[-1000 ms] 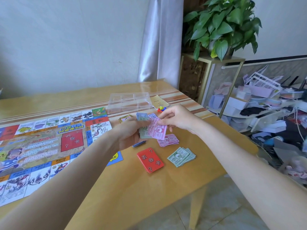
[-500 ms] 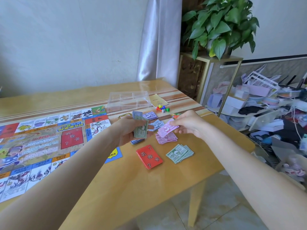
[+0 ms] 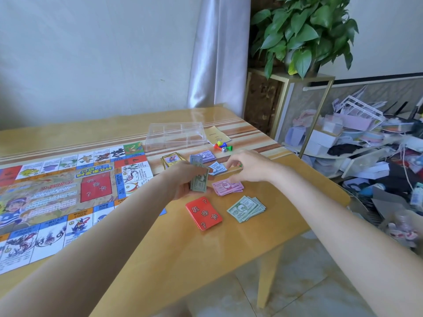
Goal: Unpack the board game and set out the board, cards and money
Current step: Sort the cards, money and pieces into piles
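Note:
The colourful game board lies unfolded on the left of the wooden table. My left hand grips a stack of grey-green money notes just right of the board. My right hand hovers with its fingertips down at the pink money pile and holds nothing that I can see. Around it lie a green money pile, a blue pile, a purple pile, a red card deck and yellow-edged cards.
A clear plastic tray stands at the back, with a yellow sheet, coloured pawns and a die beside it. The table's right edge runs close to a plant stand and a cluttered shelf.
My right hand took a pink note from the stack in my left hand, carried it down to the pink pile and let it go. The left hand dropped a little with its stack.

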The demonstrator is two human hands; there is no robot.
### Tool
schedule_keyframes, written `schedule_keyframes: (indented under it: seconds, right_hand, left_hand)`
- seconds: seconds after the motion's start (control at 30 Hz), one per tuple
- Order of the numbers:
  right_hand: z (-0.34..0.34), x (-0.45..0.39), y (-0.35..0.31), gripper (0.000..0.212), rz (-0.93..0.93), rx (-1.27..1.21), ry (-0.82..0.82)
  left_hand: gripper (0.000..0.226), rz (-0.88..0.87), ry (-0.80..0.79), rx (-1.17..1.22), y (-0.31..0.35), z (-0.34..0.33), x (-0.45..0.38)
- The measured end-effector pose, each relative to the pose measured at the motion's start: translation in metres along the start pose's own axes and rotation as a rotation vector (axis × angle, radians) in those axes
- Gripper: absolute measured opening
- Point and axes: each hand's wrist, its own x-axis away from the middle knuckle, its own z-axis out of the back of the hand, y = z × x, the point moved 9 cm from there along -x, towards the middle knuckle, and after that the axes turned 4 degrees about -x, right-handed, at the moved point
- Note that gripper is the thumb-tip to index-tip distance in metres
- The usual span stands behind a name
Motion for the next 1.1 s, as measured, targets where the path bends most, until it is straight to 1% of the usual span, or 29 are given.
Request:
schedule_keyframes:
  seconds: [0.03,0.07,0.1,0.17,0.27,0.37,0.47,0.53,0.73,0.83,0.9,0.93,1.03,1.1]
  right_hand:
    - [-0.009,0.001,-0.003,0.05,0.015,0.054,-0.113]
    - [-0.016,0.002,-0.004,0.056,0.019,0.113,-0.185]
    - [-0.021,0.001,-0.003,0.059,0.025,0.16,-0.218]
    - [-0.026,-0.001,-0.005,0.059,0.058,0.207,-0.212]
    - [-0.026,-0.004,-0.011,0.047,0.106,0.201,-0.157]
    - [-0.026,-0.004,-0.012,0.043,0.128,0.226,-0.13]
    - [-0.03,-0.005,-0.013,0.047,0.15,0.263,-0.15]
    - [-0.032,-0.004,-0.016,0.051,0.166,0.278,-0.172]
    - [-0.035,-0.003,-0.022,0.045,0.22,0.28,-0.152]
    - [-0.037,-0.002,-0.02,0.053,0.236,0.275,-0.16]
    - [-0.03,-0.001,-0.02,0.063,0.215,0.212,-0.146]
    - [-0.023,-0.001,-0.022,0.063,0.206,0.14,-0.119]
    - [0.001,-0.003,-0.031,0.044,0.194,-0.214,-0.014]
    - [0.002,-0.002,-0.035,0.027,0.188,-0.472,-0.039]
  left_hand:
    - [0.009,0.004,0.004,0.0,0.0,0.0,0.0]
    - [0.009,0.006,0.008,0.004,-0.001,-0.001,0.0]
    - [0.009,0.006,0.01,0.009,-0.001,-0.002,0.0]
    - [0.01,0.003,0.016,0.022,-0.001,-0.005,0.001]
    - [0.009,0.007,0.016,0.039,-0.002,-0.009,0.001]
    - [0.007,0.016,0.015,0.042,-0.003,-0.01,0.001]
    - [0.004,0.016,0.017,0.015,-0.001,-0.005,0.002]
    - [0.007,0.026,0.029,0.02,-0.002,-0.002,0.002]
    - [0.007,0.016,-0.005,0.06,-0.006,-0.007,0.004]
    - [0.006,-0.03,0.04,0.062,-0.004,0.003,0.002]
    - [0.006,-0.068,0.054,0.098,0.0,0.009,0.001]
    - [0.008,-0.081,0.047,0.12,0.001,0.01,0.001]
    - [0.009,-0.089,-0.018,0.139,0.003,0.005,0.003]
    - [0.007,-0.101,-0.09,0.147,0.006,-0.003,0.006]
